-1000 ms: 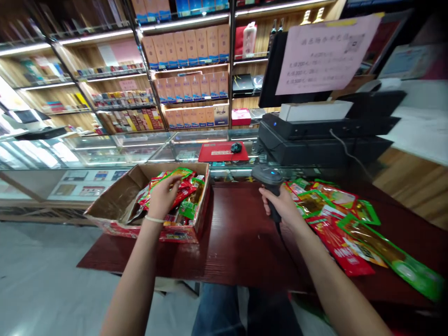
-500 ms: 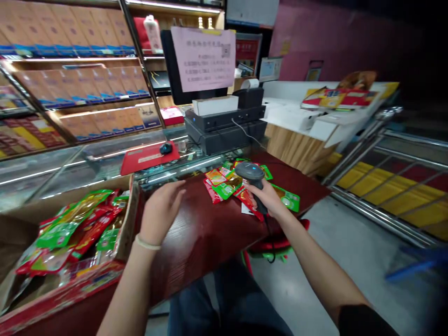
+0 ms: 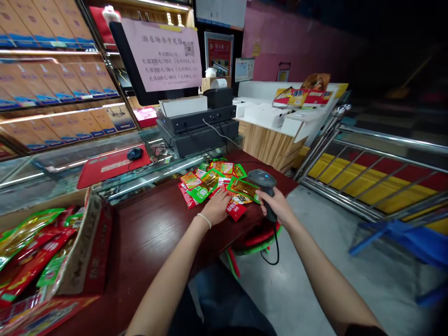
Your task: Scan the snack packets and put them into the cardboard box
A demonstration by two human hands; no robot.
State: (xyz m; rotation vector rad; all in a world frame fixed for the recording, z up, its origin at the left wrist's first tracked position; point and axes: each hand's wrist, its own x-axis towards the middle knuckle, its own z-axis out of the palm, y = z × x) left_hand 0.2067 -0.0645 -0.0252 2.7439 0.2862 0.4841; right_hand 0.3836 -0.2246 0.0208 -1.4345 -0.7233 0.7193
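Note:
My right hand [image 3: 278,206] is wrapped around the handle of a dark grey barcode scanner [image 3: 263,180], held over the right end of the table with a small blue light on its top. A black cable hangs below it. My left hand [image 3: 214,208], a pale band on its wrist, lies with fingers stretched over the near edge of a pile of snack packets [image 3: 206,185]. Its fingertips touch the packets; what lies beneath them is partly hidden. A green-edged packet [image 3: 243,187] sits between my two hands, and a red packet [image 3: 236,210] lies just right of the left hand.
An open cardboard box [image 3: 98,242] of similar packets stands at the left on the dark red table [image 3: 147,233]. Behind are a glass counter, a red mat [image 3: 114,164] with a mouse [image 3: 135,153], and a monitor bearing a paper sign [image 3: 168,58]. Metal railings [image 3: 378,172] stand right.
My left hand has moved from near the box rightward onto the packet pile. The scanner has shifted right, off the pile's middle. The view has turned right.

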